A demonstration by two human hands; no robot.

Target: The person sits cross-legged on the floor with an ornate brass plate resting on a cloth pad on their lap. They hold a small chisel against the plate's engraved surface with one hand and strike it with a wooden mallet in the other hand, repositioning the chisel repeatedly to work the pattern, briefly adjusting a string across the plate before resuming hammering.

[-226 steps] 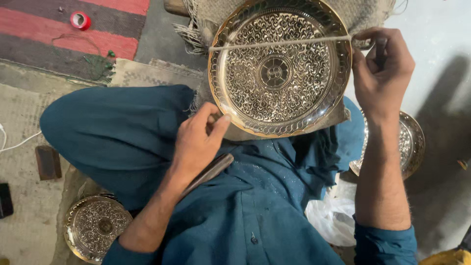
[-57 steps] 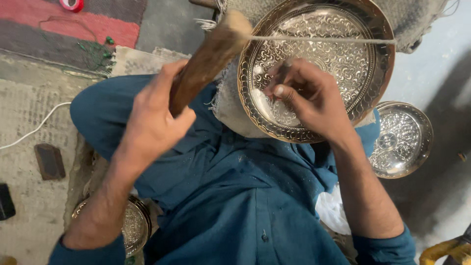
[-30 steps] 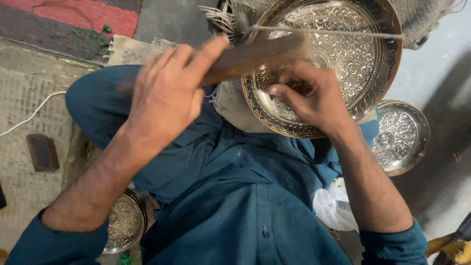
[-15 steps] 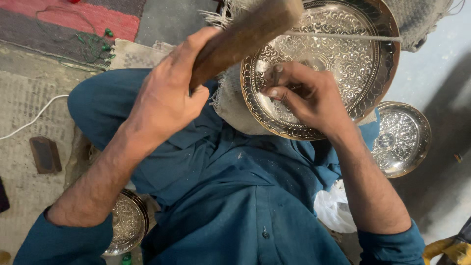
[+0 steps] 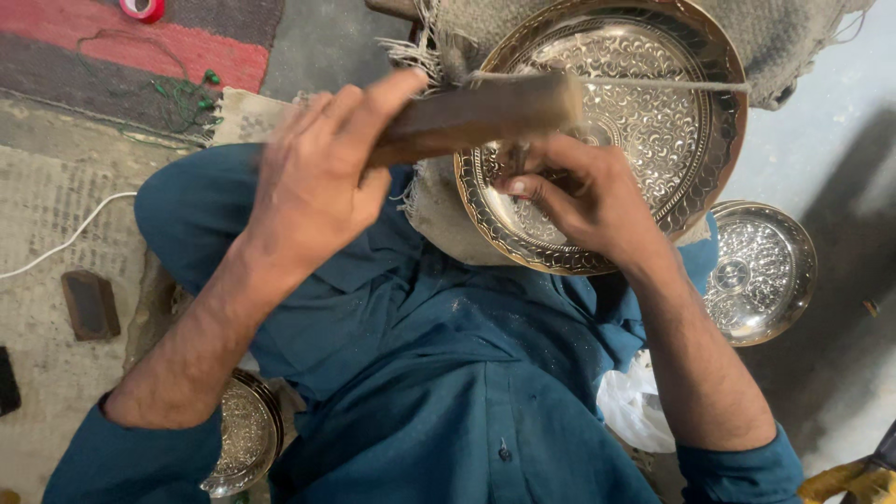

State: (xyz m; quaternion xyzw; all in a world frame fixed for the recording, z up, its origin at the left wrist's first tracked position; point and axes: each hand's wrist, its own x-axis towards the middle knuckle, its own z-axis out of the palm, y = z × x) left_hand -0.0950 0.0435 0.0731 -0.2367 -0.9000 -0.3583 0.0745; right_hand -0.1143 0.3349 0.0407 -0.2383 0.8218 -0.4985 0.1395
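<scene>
Over at the left edge of the floor, a small dark block [image 5: 91,303] is seen lying on the pale mat [image 5: 56,215], with a white cable [image 5: 65,245] curving past it, and a red tape roll [image 5: 142,8] is left on the striped rug [image 5: 140,47] at the far left corner. Down by the left knee, a small engraved dish [image 5: 238,439] is parked on the floor, already patterned. The left hand [image 5: 313,191] is wrapped tight around a brown wooden mallet [image 5: 476,117], which is held level above the work. Under it, the large engraved tray [image 5: 644,131] is propped on a burlap pad [image 5: 439,201] in the lap, with a taut string [image 5: 653,84] stretched across its upper part. The right hand [image 5: 583,201] is pinched closed on what looks like a slim punch, its tip hidden, pressed near the tray's lower left rim. The tray's face is judged almost fully chased; only touch-up at that rim appears left. At the right, a second finished dish [image 5: 761,275] rests on the grey floor [image 5: 821,140].
</scene>
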